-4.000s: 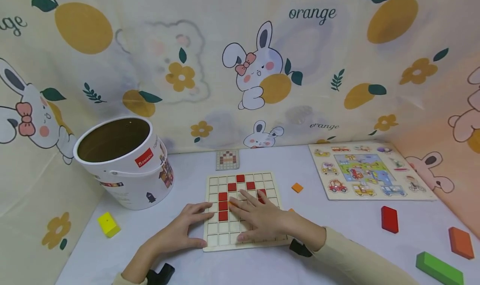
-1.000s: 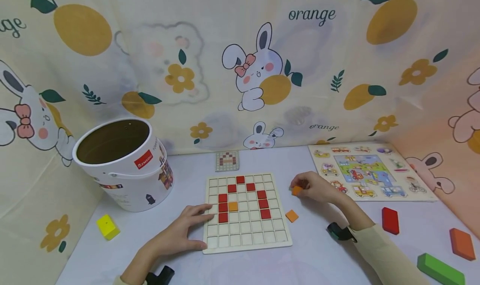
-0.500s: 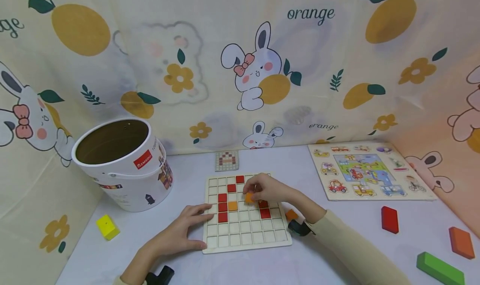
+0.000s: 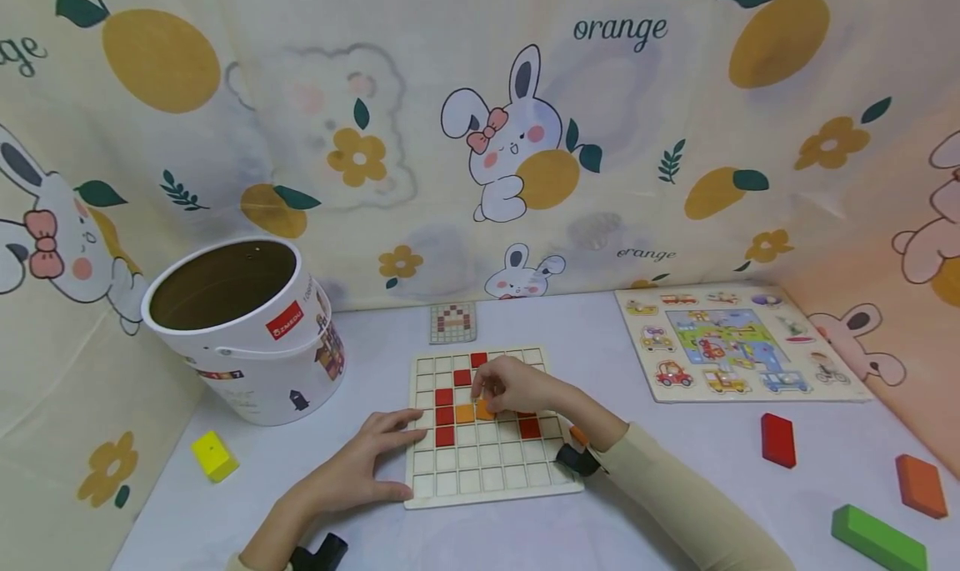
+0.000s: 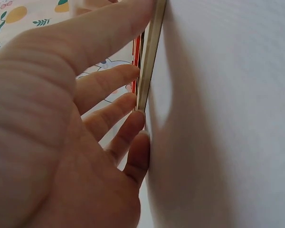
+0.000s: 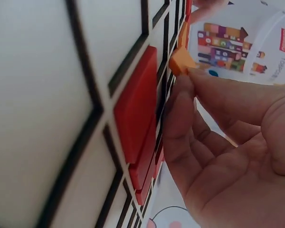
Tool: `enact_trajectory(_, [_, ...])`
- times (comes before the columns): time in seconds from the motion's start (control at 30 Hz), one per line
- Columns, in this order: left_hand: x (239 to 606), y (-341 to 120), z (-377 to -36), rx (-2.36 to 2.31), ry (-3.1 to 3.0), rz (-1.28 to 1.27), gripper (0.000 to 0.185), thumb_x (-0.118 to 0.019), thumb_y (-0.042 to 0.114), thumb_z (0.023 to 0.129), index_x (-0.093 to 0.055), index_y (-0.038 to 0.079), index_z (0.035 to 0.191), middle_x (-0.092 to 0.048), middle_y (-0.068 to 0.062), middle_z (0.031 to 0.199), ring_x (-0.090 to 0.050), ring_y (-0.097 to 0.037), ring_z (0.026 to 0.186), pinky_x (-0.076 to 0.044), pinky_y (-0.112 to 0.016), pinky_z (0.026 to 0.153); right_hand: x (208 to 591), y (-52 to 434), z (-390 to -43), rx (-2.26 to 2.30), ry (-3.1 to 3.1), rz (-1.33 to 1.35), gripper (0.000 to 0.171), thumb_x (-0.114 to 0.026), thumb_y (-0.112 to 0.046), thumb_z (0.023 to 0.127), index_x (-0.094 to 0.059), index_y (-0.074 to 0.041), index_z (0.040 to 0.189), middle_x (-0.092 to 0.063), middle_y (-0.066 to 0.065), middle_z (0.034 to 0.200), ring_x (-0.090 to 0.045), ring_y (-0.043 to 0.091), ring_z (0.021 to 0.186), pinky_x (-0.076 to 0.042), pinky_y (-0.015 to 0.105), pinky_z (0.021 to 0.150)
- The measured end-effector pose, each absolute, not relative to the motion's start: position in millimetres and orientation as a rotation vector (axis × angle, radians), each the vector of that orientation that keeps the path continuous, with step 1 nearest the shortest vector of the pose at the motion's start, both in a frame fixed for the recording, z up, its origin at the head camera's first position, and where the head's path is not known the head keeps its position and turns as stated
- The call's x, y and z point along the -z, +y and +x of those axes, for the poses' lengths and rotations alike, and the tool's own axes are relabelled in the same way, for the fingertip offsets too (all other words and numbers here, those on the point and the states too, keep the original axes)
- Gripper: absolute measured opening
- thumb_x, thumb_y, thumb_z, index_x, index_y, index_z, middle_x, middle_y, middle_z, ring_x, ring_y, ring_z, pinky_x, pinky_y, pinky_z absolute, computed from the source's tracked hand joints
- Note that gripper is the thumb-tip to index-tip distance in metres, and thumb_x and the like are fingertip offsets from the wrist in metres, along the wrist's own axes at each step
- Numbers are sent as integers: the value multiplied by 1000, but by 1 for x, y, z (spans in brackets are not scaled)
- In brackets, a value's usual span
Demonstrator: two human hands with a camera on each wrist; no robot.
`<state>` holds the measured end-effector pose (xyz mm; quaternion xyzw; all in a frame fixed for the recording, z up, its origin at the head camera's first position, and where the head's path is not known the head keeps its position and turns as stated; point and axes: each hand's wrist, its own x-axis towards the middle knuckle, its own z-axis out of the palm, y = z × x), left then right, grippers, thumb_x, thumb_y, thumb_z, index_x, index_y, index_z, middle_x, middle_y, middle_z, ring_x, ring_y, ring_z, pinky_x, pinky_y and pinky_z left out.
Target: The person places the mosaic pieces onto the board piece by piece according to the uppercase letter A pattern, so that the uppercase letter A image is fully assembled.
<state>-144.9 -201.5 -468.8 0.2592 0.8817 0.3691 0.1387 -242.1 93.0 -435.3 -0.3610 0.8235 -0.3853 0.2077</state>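
A wooden grid board (image 4: 491, 477) lies on the table, with several red square tiles (image 4: 445, 436) in its cells and one orange tile (image 4: 464, 413) among them. My right hand (image 4: 517, 385) is over the middle of the board, pinching a second orange tile (image 6: 181, 61) between thumb and finger. That tile is tilted at the grid, beside the first orange one. Along the board's left edge rests my left hand (image 4: 360, 463), fingers spread and loosely bent, fingertips touching the rim (image 5: 151, 57). A third orange tile (image 4: 578, 435) lies right of the board, partly behind the right wrist.
A white bucket (image 4: 262, 379) stands at the back left, with a yellow block (image 4: 215, 456) before it. Behind the board lies a small pattern card (image 4: 453, 323). At right are a picture puzzle board (image 4: 738, 388), red (image 4: 778, 440), orange (image 4: 921, 486) and green (image 4: 877, 536) blocks.
My right hand has picked up an orange tile from the table right of the board and brought it left over the grid, beside the first orange tile. The left hand has stayed put.
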Motion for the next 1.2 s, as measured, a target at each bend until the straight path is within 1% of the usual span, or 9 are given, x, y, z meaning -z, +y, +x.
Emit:
enact_trajectory(0.4, [468, -202, -145, -1060, 2565, 752, 74, -83, 47, 75, -60, 18, 140, -36, 1, 157, -31, -25, 137, -31, -61, 111, 440, 97, -239, 1076, 2350, -972, 15, -75, 4, 84, -74, -4, 96, -60, -1, 79, -52, 14, 74, -47, 24, 66])
enact_trajectory(0.57, [468, -202, -145, -1069, 2555, 748, 75, -82, 48, 76, -59, 17, 140, -35, 0, 157, -31, -28, 139, -30, -62, 111, 439, 99, -236, 1074, 2411, -967, 17, -72, 0, 88, -73, -2, 105, -61, -1, 85, -54, 14, 77, -49, 24, 68])
enact_trajectory(0.63, [468, -202, -145, -1070, 2551, 749, 75, -82, 47, 76, -59, 16, 140, -35, 0, 158, -30, -28, 139, -30, -62, 111, 436, 102, -232, 1041, 2473, -978, 20, -70, -4, 91, -71, -1, 110, -63, 2, 92, -55, 17, 80, -51, 27, 71])
enact_trajectory(0.73, [467, -202, -144, -1066, 2550, 754, 75, -82, 48, 76, -59, 16, 140, -34, 0, 158, -30, -28, 139, -30, -61, 111, 430, 107, -219, 856, 2611, -1057, 29, -69, -14, 94, -68, -1, 120, -64, 10, 116, -59, 26, 102, -52, 40, 88])
enact_trajectory(0.8, [467, -202, -144, -1067, 2549, 756, 75, -82, 47, 76, -58, 16, 141, -34, 0, 158, -30, -28, 139, -30, -61, 111, 426, 111, -207, 670, 2668, -1112, 40, -67, -24, 96, -63, -2, 130, -56, 15, 137, -51, 34, 125, -45, 53, 100])
enact_trajectory(0.87, [466, -202, -144, -1066, 2552, 753, 75, -82, 48, 76, -58, 16, 141, -35, 0, 158, -30, -28, 140, -30, -61, 111, 424, 114, -195, 506, 2680, -1163, 54, -64, -34, 97, -54, -5, 142, -42, 15, 153, -32, 38, 142, -31, 64, 109])
enact_trajectory(0.93, [466, -203, -144, -1066, 2555, 751, 75, -82, 48, 76, -59, 16, 140, -35, -1, 158, -31, -28, 139, -30, -62, 111, 424, 118, -183, 413, 2651, -1183, 64, -61, -42, 98, -45, -7, 149, -30, 13, 161, -18, 40, 148, -21, 70, 110])
enact_trajectory(1.03, [466, -202, -144, -1072, 2551, 745, 75, -82, 48, 76, -58, 16, 140, -35, 0, 158, -30, -28, 139, -30, -61, 111, 425, 124, -171, 413, 2615, -1194, 69, -59, -45, 98, -40, -9, 153, -24, 12, 163, -11, 39, 150, -13, 71, 112])
enact_trajectory(1.2, [467, -202, -143, -1082, 2539, 737, 75, -82, 46, 77, -58, 15, 141, -34, 0, 158, -30, -28, 139, -31, -61, 111, 426, 155, -170, 808, 2622, -1061, 59, -73, -24, 91, -52, -8, 144, -40, 15, 153, -32, 37, 142, -26, 64, 112])
